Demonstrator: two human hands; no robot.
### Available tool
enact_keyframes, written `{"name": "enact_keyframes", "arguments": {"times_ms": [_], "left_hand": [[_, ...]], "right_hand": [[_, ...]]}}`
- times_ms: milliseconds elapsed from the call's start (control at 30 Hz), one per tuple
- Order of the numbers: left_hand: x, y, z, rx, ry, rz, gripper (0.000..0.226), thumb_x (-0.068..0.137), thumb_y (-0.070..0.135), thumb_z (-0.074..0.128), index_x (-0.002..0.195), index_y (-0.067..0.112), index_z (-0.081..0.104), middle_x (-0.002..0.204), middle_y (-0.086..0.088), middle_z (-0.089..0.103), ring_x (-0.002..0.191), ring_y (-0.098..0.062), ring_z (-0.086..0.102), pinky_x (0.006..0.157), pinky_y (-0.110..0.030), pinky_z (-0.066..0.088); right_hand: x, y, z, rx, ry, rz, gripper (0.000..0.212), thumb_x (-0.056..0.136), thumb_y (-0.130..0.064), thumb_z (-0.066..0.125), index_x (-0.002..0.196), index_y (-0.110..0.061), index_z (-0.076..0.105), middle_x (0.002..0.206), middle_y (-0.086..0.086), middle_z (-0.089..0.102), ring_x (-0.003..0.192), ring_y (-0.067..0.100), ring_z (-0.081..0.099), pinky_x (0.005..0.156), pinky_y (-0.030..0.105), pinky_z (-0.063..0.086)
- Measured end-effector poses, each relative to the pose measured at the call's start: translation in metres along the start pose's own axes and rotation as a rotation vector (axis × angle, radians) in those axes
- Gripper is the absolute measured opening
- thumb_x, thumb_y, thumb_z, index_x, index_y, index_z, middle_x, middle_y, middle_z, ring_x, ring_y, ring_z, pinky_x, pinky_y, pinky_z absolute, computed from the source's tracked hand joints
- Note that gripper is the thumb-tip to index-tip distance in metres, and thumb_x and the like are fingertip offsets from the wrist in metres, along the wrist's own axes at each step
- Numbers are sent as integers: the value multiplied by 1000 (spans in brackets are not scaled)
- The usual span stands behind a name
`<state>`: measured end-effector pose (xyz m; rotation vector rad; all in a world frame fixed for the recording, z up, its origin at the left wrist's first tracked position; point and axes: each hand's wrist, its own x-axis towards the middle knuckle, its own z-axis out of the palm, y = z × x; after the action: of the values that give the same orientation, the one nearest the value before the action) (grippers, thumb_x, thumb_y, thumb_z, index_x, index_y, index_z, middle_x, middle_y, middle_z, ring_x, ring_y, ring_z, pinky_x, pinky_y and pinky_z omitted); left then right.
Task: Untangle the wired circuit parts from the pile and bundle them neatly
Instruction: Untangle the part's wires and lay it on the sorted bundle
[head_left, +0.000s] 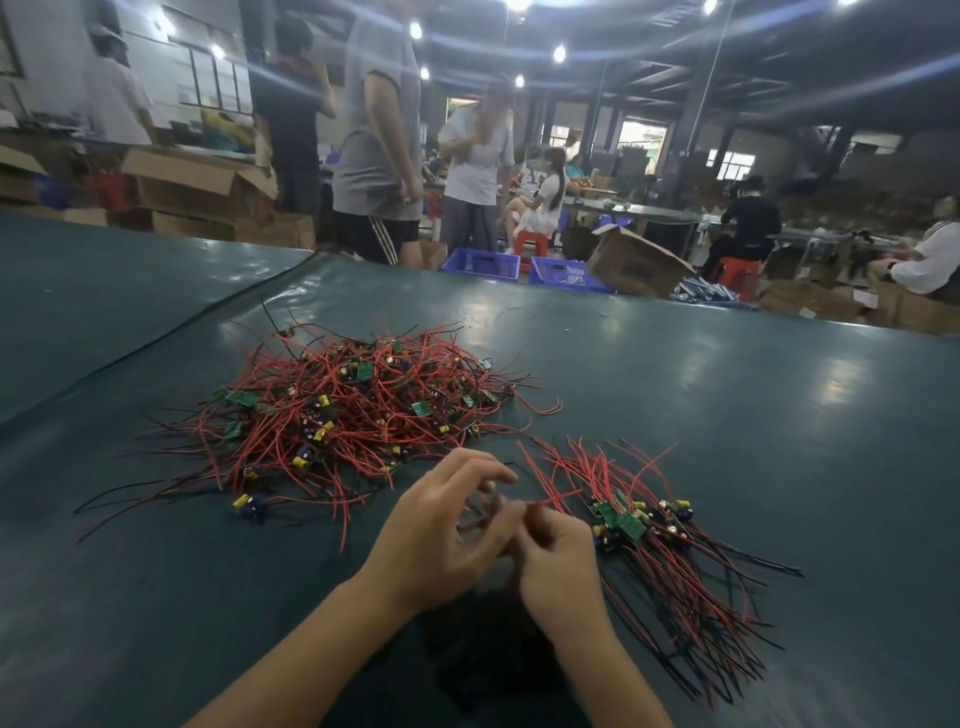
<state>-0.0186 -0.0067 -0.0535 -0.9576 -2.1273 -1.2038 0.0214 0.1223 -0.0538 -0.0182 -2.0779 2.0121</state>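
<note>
Wired circuit parts sit heaped in a tangle mid-worktop, with a straightened bundle just right of the hands. In the head view, the right hand pinches a red wire. The left hand meets it, fingertips blurred, grip unclear. Looks like one part is being separated; next it needs laying aligned onto the bundle.

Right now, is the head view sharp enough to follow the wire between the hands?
Head view: fingertips of the left hand and right hand are motion-blurred where they meet, so the grip on the red wire is unreadable; tangled pile and sorted bundle are sharp; ceiling lamps flare and glint on the table.
</note>
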Motion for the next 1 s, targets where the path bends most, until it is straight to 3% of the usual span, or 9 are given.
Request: {"name": "enact_keyframes", "arguments": {"times_ms": [100, 200, 300, 467, 533, 633, 800, 900, 1000], "left_hand": [[-2, -10, -5, 20, -188, -187, 46, 88, 59, 50, 120, 28, 59, 111, 17, 62, 102, 1, 58, 90, -35, 50], [-6, -17, -4, 107, -285, -251, 52, 87, 62, 50, 128, 31, 55, 117, 17, 61, 108, 2, 54, 97, -29, 46], [-6, -20, -3, 120, -303, -294, 40, 90, 51, 55, 125, 31, 56, 117, 16, 62, 105, 0, 56, 93, -25, 47], [-8, -24, -2, 81, -291, -349, 20, 96, 25, 55, 114, 26, 64, 100, 13, 67, 88, -1, 61, 79, -18, 50], [-6, -24, -1, -91, -246, -465, 17, 97, 16, 55, 108, 21, 66, 94, 8, 71, 84, -7, 66, 80, -26, 55], [3, -19, -3, -582, -83, -732, 14, 96, 12, 56, 109, 16, 62, 91, -7, 75, 76, -18, 71, 68, -27, 57], [8, -21, -3, -1064, 237, -1016, 53, 82, 9, 71, 123, 23, 41, 89, -14, 75, 67, -20, 70, 54, -25, 55], [8, -20, -4, -1010, 254, -1073, 45, 74, 22, 78, 106, 19, 47, 68, -4, 70, 53, -16, 63, 46, -24, 50], [8, -14, -6, -876, 10, -1022, 46, 59, 57, 74, 72, 17, 55, 60, -3, 61, 50, -17, 58, 45, -23, 44]], "right_hand": [[5, 3, -5, 33, 148, 52, 26, 92, -25, 65, 71, -25, 79, 73, 3, 75, 68, 15, 72, 57, 23, 54], [10, 8, -10, 94, 274, 110, 26, 92, -29, 66, 70, -24, 79, 74, 1, 75, 71, 10, 71, 65, 21, 53], [15, 10, -15, 126, 350, 115, 26, 92, -26, 66, 69, -18, 76, 73, 1, 75, 70, 10, 70, 61, 15, 51], [19, 12, -25, 98, 436, 85, 34, 93, -25, 66, 60, -20, 75, 71, 21, 63, 54, 8, 55, 48, 9, 45], [22, 12, -30, 160, 469, 112, 31, 91, -25, 68, 63, -15, 75, 61, 10, 68, 56, 6, 61, 56, 13, 50], [22, 11, -31, 238, 461, 140, 28, 89, -26, 70, 63, -20, 78, 68, 1, 74, 67, 9, 70, 67, 26, 56], [18, 3, -26, 424, 393, 153, 23, 84, -32, 69, 72, -15, 79, 74, 7, 74, 68, 15, 72, 57, 27, 57], [16, -2, -24, 443, 362, 119, 25, 76, -38, 68, 74, -16, 79, 77, 8, 74, 70, 16, 72, 56, 26, 56], [15, -5, -21, 425, 346, 80, 24, 75, -39, 67, 73, -19, 80, 76, 5, 74, 70, 12, 71, 53, 24, 55]]}}
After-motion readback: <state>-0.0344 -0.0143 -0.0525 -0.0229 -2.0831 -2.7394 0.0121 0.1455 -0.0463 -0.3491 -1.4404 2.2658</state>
